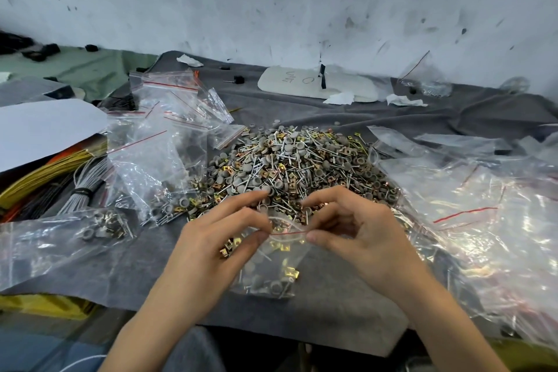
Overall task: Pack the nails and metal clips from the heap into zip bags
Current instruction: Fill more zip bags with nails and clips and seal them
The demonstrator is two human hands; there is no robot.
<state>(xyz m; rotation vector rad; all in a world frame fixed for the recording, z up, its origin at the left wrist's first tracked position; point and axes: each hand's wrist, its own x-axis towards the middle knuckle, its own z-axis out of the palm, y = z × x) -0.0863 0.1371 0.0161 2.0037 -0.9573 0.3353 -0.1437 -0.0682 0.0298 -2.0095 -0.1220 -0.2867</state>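
Two hands work in my feed, the left hand (223, 238) and the right hand (356, 229), both pinching one zip bag (271, 269) at six o'clock. One heap (302, 160) of nails and metal clips fills the centre, its pieces past counting. Two filled bags (60, 238) (157, 178) lie toward eight and nine o'clock. The empty bags (172, 106) (483, 205) at ten and three o'clock overlap too much for me to count. I count three paper scraps (189, 60) (339, 98) (404, 100) and one white board (302, 81) toward twelve o'clock. At nine o'clock are one white sheet (42, 127), one yellow bundle (45, 172) and one grey bundle (87, 178) of wire.
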